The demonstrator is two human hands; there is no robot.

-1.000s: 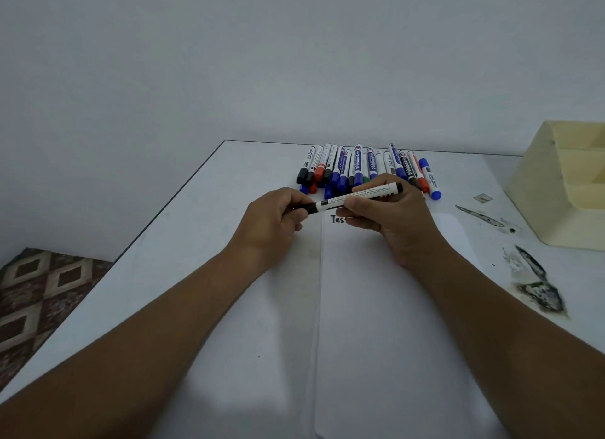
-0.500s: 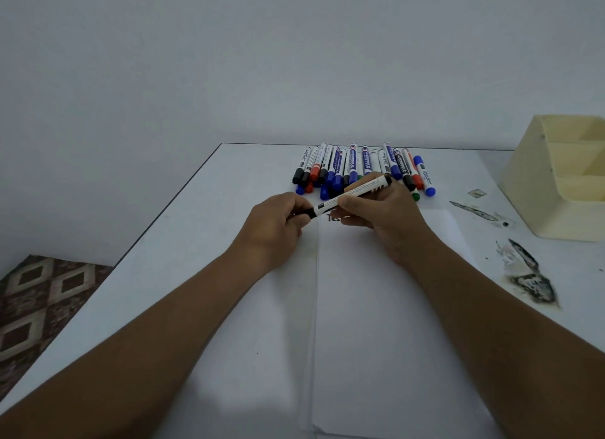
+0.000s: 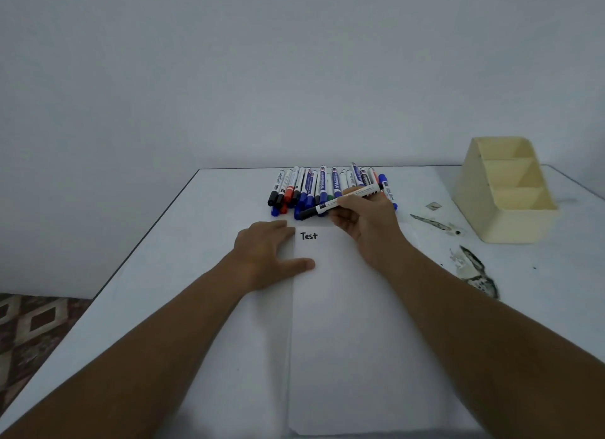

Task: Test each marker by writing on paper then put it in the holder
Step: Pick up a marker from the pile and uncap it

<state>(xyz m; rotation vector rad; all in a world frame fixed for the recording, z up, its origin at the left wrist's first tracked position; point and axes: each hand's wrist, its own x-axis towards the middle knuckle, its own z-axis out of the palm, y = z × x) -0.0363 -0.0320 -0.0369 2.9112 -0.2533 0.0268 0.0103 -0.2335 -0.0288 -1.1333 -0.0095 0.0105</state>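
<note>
My right hand [image 3: 366,222] grips a black marker [image 3: 330,204] with its cap on, held almost level above the top of the white paper [image 3: 360,340]. The word "Test" [image 3: 309,236] is written in black near the paper's top left. My left hand [image 3: 271,252] lies flat on the paper's left edge, fingers straight, holding nothing. A pile of several black, blue, red and green markers [image 3: 314,186] lies at the table's far edge behind my hands. The cream holder [image 3: 504,209], with three compartments, stands at the far right.
The white table [image 3: 196,242] has dark peeled patches [image 3: 474,271] to the right of the paper. Its left edge drops to a patterned floor [image 3: 29,327]. A plain wall rises behind the table.
My left hand has let go of the marker's cap end and dropped flat onto the paper. The right hand has carried the capped marker a little to the right, uncovering the word "Test".
</note>
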